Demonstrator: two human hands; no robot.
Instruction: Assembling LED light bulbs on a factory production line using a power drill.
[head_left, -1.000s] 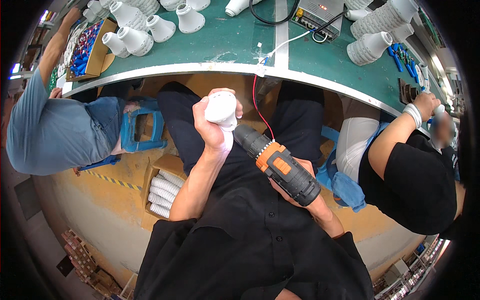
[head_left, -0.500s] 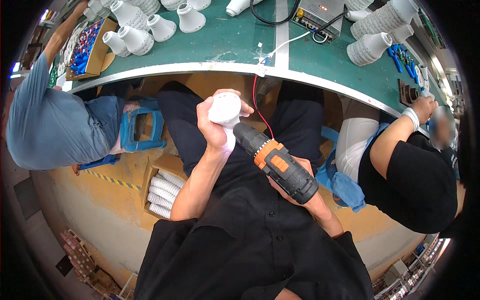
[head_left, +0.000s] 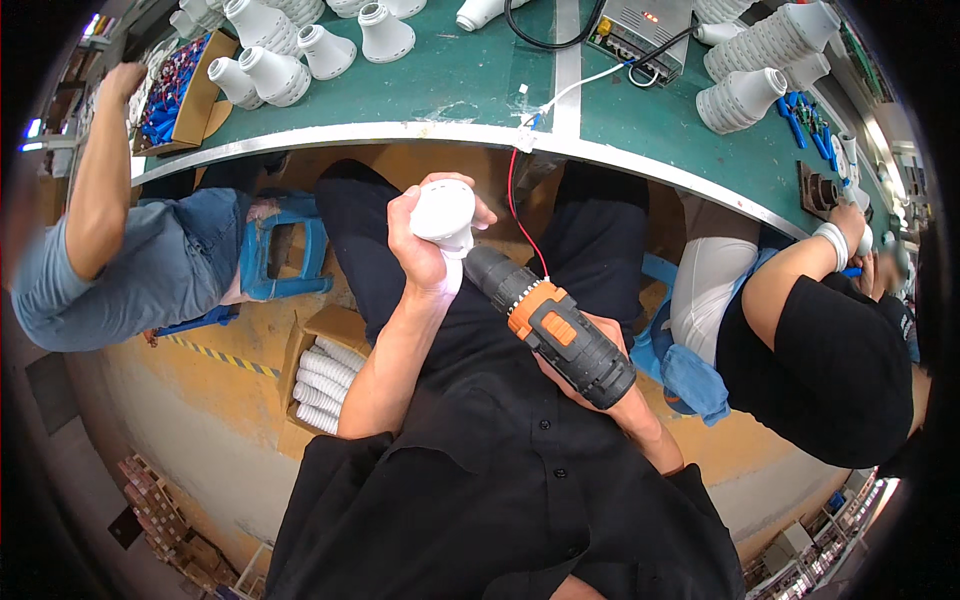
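My left hand (head_left: 423,243) is closed around a white cone-shaped plastic housing (head_left: 443,210), its wide round end tilted up. In my right hand (head_left: 606,335) is a black and orange cordless drill (head_left: 552,325), gripped by its handle, which the drill body mostly hides. The drill's black chuck points up and left at the lower part of the housing, close to my left wrist. Whether the bit touches the housing cannot be made out. A red wire (head_left: 513,200) hangs from the table edge down to the drill.
On the green table (head_left: 450,85) stand white housings (head_left: 327,52), stacks of them (head_left: 740,100) and a metal power supply (head_left: 640,38). A box of blue parts (head_left: 185,95) is at left. People sit on both sides. A carton of white pieces (head_left: 325,385) lies by my left arm.
My left hand and the housing have shifted slightly left and tilted a little. The drill stays nearly still. The person at left has drawn an arm back; the person at right has moved a hand.
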